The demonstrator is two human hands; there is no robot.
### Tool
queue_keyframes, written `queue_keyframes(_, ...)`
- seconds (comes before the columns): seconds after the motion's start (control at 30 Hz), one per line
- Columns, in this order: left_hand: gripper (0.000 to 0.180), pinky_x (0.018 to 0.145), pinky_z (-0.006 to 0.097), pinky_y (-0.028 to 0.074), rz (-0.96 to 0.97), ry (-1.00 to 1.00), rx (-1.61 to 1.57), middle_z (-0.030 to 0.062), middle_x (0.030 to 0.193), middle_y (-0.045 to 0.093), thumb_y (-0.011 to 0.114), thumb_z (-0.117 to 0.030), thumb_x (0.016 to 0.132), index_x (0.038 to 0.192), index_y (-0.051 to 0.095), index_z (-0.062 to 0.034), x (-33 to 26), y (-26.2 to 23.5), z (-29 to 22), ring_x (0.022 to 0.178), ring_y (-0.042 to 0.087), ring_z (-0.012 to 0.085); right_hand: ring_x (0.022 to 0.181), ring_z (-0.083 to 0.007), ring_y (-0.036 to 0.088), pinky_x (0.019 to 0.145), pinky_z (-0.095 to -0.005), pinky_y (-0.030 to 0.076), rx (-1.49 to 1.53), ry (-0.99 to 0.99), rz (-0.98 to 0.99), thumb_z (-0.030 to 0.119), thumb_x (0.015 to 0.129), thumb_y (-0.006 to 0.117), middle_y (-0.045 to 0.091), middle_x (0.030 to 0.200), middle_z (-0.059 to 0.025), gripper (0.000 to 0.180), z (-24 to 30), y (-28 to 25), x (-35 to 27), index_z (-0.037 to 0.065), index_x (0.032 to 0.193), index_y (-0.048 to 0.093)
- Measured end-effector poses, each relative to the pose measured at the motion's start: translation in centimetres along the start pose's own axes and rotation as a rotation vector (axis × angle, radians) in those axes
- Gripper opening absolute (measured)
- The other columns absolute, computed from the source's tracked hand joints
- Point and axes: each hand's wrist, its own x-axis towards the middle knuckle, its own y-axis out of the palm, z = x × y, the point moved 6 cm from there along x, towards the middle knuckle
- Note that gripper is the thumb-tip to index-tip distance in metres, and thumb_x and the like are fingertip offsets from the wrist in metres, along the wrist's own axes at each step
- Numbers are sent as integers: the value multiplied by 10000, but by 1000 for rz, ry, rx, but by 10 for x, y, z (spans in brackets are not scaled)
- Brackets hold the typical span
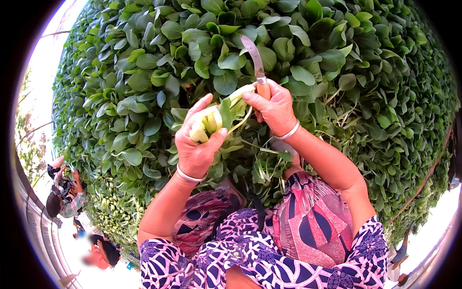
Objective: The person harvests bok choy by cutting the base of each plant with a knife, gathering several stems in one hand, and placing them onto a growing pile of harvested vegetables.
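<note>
Caution: with the bare blade of the knife (254,55) projecting past the right grip (276,108), a sudden tear of the pale stalk (240,92) could jerk the edge toward the left grip (194,147) or into the surrounding leafy crop (139,82), and excess squeeze could snap the stems. The left grip grasps the leafy bunch (210,123), which lies between thumb and fingers, pale stems exposed; the right grip clasps the knife's wooden handle just beside it, its thumb apparently pressing the stalk's far end.
</note>
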Motion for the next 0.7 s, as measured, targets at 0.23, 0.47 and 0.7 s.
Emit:
queue_keyframes(0.23, 597, 1040, 376, 407, 177, 362, 248, 186, 1320, 574, 745, 33, 666, 1245, 599, 12, 34, 47, -42, 1208, 551, 306, 766, -54, 539, 688, -243, 481, -113, -231, -37, 90, 823, 750, 619, 846, 12, 218, 47, -35, -36, 18, 974, 609)
queue_keyframes(0.47, 616, 821, 288, 511, 573, -211, -292, 79, 1088, 662, 819, -39, 659, 1227, 583, 0, 46, 150, 5, 918, 623, 130, 502, -34, 505, 440, -178, 368, -81, -76, -139, 127, 889, 689, 618, 720, -1, 149, 62, -103, -53, 28, 989, 640)
queue_keyframes(0.7, 311, 780, 400, 511, 813, 467, 929, 67, 1104, 654, 729, -130, 687, 988, 665, -90, 63, 238, 2, 913, 673, 279, 449, -78, 491, 387, -197, 355, 224, -277, -673, 149, 915, 670, 588, 668, -22, 119, 38, -190, -43, 44, 927, 615)
